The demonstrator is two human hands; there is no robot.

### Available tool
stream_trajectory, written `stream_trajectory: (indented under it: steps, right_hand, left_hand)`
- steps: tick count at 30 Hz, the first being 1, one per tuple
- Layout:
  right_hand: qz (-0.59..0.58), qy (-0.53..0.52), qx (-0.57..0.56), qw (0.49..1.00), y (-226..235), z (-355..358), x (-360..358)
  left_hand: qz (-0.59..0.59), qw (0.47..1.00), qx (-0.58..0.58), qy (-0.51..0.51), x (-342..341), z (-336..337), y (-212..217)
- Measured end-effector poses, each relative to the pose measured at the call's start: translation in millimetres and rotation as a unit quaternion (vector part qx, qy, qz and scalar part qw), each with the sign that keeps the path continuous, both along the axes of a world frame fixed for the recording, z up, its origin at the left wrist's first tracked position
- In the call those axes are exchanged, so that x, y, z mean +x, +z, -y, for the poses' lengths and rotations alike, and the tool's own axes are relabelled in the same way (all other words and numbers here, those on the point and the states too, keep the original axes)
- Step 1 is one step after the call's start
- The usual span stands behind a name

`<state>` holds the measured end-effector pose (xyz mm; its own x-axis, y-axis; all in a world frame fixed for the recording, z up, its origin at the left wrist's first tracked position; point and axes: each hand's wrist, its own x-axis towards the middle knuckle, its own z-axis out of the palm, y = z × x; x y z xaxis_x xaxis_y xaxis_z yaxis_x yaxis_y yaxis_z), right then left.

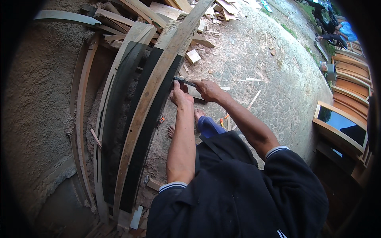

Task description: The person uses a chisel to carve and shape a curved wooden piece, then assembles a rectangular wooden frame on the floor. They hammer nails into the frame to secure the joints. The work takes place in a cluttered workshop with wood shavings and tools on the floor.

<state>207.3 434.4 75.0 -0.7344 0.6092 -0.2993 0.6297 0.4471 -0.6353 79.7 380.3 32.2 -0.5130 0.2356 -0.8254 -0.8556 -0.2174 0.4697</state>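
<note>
A person's right hand (207, 90) grips a dark tool (185, 82) at a black panel's (162, 101) edge; the left hand (181, 97) curls at its tip, grasp unclear.

Landmark: wood-framed pane (340, 125) | orange-brown frames (351, 88) just above pane | grey container (330, 72) above-left of pane | person in blue (348, 31) farther above | rough wall (43, 99) well left of pane

- Dark, loose, short-sleeved shirt (234, 190), perhaps black or deep navy
- Sleeve cuffs (173, 185) edged with white stripes
- Small white marking (281, 234) on the shirt
- Blue trousers (209, 126)
- Bare feet (199, 114)
- Left hand (181, 96) and right hand (207, 90), both ungloved
</note>
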Motion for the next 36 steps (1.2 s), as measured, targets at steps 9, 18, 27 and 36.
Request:
stream_trajectory:
  steps: [9,18,27,36]
  right_hand:
    - [-0.012,0.012,-0.003,1.000,-14.3,-4.3,0.8]
    - [-0.020,0.009,-0.004,1.000,-15.9,-1.9,1.5]
    - [-0.037,0.031,-0.010,0.999,-24.1,-4.6,0.7]
    - [-0.014,0.035,-0.044,0.998,-20.0,-4.4,1.4]
  left_hand:
    - [-0.010,0.996,0.085,-0.023,-3.1,11.0,-3.5]
    - [-0.015,0.993,0.116,0.011,-10.0,78.9,-9.3]
    - [-0.050,0.992,0.108,0.050,-17.4,119.2,-10.8]
    - [-0.068,0.993,0.089,0.039,-17.2,119.9,-10.8]
